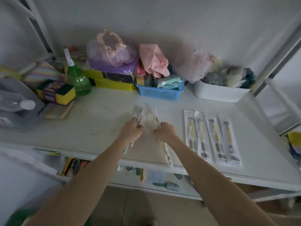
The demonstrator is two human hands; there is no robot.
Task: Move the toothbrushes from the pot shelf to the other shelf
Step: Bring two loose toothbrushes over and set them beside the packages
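Several packaged toothbrushes (213,137) with yellow handles lie side by side on the white shelf (101,126), at its front right. My left hand (131,132) is closed around a packaged toothbrush (138,115) over the middle of the shelf. Right beside it, my right hand (165,132) grips another packaged toothbrush (167,152), whose lower end reaches past the shelf's front edge. Both held packages are blurred and pale, and how many each hand holds cannot be made out.
Along the back stand a green spray bottle (78,79), yellow sponges (57,93), a blue basket (160,92), a white tub (218,93) and plastic bags (112,51). A grey bin (13,101) sits at left. A lower shelf (162,181) holds small items.
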